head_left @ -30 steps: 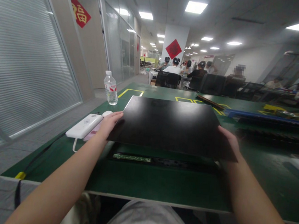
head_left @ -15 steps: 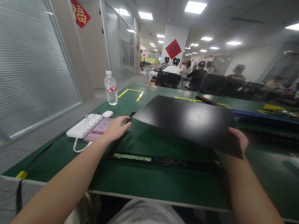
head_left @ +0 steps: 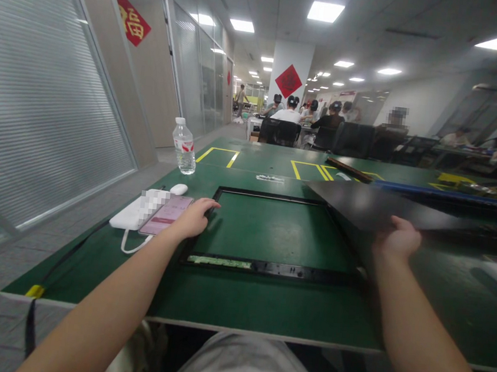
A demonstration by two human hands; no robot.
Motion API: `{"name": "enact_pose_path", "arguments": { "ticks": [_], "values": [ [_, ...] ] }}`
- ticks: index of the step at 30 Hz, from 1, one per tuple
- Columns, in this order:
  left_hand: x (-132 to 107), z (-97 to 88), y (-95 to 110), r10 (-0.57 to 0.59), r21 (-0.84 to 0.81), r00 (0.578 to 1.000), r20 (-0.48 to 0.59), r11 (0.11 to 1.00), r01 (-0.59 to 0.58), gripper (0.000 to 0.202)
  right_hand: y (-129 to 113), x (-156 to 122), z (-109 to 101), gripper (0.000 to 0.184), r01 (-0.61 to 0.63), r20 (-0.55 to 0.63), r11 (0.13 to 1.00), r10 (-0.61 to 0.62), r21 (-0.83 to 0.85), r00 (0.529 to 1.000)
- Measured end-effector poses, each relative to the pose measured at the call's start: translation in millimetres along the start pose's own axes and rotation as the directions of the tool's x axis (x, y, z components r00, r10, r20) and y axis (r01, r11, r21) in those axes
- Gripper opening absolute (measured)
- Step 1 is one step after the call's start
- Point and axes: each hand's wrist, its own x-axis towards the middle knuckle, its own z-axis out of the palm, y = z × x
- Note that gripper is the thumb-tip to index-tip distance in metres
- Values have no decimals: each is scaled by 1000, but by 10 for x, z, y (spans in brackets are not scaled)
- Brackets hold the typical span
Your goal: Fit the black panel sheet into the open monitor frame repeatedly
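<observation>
A thin black rectangular panel [head_left: 370,208] is tilted and smeared by motion above the right part of the table. My right hand [head_left: 402,240] holds it by its near edge, the fingers partly hidden. On the table lies a black rectangular frame [head_left: 305,272] with an open middle. A green circuit strip [head_left: 219,261] sits along the left half of its near bar. My left hand [head_left: 196,216] grips the frame's left bar, with the fingers curled at its edge. The panel and my right forearm cover part of the frame's right side.
Left of the frame lie a phone [head_left: 166,214], a white power bank [head_left: 132,212] and a small white case [head_left: 179,189]. A water bottle [head_left: 184,147] stands behind them. Long dark strips [head_left: 460,197] lie at right on the green table [head_left: 258,302]. Several people sit farther back.
My right hand has carried the black panel rightward off the frame, which now shows its opening. My left hand stays at the frame's left side, barely moved.
</observation>
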Motion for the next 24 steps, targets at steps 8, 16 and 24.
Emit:
{"name": "enact_pose_path", "arguments": {
  "ticks": [8,16,24],
  "values": [
    [-4,-16,23,-34,-24,999,5,999,35,68,57,2,-15,21,84,-78,996,-86,-36,993],
    [-9,-18,40,-22,-12,1000,10,1000,22,67,152,73,-23,22,-28,-71,998,23,-62,997],
    [-14,-23,44,-26,-8,1000,16,1000,26,65,237,125,-55,24,-77,-79,996,73,-48,994]
  ]
}}
